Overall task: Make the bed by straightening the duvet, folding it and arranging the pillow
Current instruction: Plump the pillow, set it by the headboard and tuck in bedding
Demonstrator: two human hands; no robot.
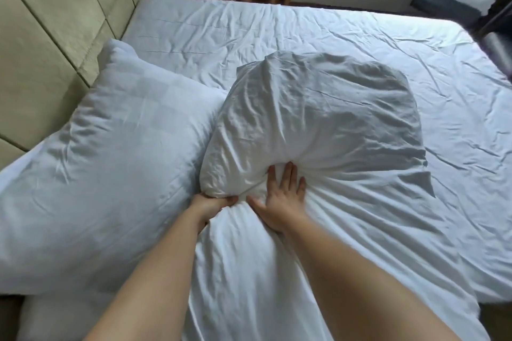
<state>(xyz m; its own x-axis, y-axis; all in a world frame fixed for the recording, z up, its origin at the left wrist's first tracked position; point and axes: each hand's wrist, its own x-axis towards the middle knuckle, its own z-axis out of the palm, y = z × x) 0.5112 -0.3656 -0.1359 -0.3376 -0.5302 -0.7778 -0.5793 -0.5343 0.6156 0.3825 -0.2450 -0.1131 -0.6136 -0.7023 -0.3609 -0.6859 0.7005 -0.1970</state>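
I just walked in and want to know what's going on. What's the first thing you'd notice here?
First you'd notice two bare arms reaching in from the bottom to a rumpled pillow in the middle of the bed. The left hand grips its near edge while the right hand presses flat into it. A second, smoother pillow lies on the left by the padded headboard, and the wrinkled white sheet spreads behind.

Creased matt white cloth duvet point(360, 69), pillow point(313, 124) (faintly checked); padded smooth headboard point(41, 44).
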